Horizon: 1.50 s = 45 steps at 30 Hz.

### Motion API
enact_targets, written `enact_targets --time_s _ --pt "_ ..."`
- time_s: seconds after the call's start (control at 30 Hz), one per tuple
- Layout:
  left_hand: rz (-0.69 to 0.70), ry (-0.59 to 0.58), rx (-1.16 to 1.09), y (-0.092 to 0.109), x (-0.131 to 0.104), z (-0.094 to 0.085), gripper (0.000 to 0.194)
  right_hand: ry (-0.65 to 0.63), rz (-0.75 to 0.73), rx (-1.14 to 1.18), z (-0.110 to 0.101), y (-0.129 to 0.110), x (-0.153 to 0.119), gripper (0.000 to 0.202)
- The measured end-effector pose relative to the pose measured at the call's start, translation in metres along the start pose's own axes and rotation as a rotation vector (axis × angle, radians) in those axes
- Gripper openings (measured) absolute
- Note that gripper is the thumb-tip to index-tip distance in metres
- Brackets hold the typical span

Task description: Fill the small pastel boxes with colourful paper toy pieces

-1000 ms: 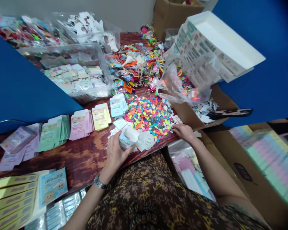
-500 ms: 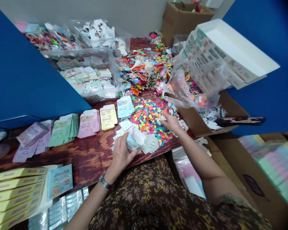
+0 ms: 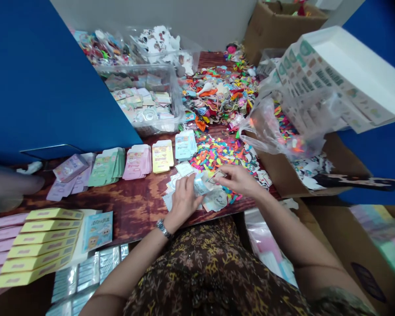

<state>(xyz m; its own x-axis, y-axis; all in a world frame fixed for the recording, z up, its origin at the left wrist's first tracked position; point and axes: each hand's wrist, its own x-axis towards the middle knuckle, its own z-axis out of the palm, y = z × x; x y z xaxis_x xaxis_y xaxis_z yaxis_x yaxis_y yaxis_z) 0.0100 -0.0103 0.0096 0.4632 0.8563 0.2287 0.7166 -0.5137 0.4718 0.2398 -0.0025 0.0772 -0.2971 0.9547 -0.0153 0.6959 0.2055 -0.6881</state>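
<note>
My left hand is closed around a small light-blue carton just above the table's front edge. Between thumb and fingertips, my right hand pinches a small flat card with a pale border, close to the carton's top end. Whether the card touches the carton I cannot make out. Under and beside the left hand lie pale paper pieces, and a clear or whitish round-marked packet lies below the right hand. Behind both hands spreads a heap of small bright balloon-like pieces.
Stacks of flat cartons stand along the left: blue, yellow, pink and green. Behind are a clear bin of cards and piled trinkets. An open cardboard box stands right.
My right hand has moved left from the bright heap to the carton, bringing the small card with it. My left hand still holds the carton. The view has shifted left.
</note>
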Motion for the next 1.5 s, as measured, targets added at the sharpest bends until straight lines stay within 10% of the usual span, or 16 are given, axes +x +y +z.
enact_targets --time_s 0.4,0.53,0.67,0.93,1.5 --pt "-0.031 0.031 -0.024 -0.006 -0.001 0.002 0.072 0.175 -0.191 -0.229 0.062 -0.017 -0.003 0.023" --pt "-0.026 0.041 -0.075 -0.012 -0.001 0.003 0.071 0.205 -0.257 -0.146 0.040 -0.003 0.010 0.023" --pt "-0.010 0.068 -0.088 -0.022 -0.003 0.000 0.072 0.325 0.108 -0.324 -0.007 0.058 0.056 0.031" --pt "-0.014 0.085 -0.171 -0.026 -0.009 -0.005 0.070 0.081 0.414 -0.639 -0.055 0.171 0.133 0.039" --pt "-0.020 0.050 -0.203 -0.023 -0.003 -0.005 0.071 -0.029 0.430 -0.610 -0.059 0.188 0.120 0.034"
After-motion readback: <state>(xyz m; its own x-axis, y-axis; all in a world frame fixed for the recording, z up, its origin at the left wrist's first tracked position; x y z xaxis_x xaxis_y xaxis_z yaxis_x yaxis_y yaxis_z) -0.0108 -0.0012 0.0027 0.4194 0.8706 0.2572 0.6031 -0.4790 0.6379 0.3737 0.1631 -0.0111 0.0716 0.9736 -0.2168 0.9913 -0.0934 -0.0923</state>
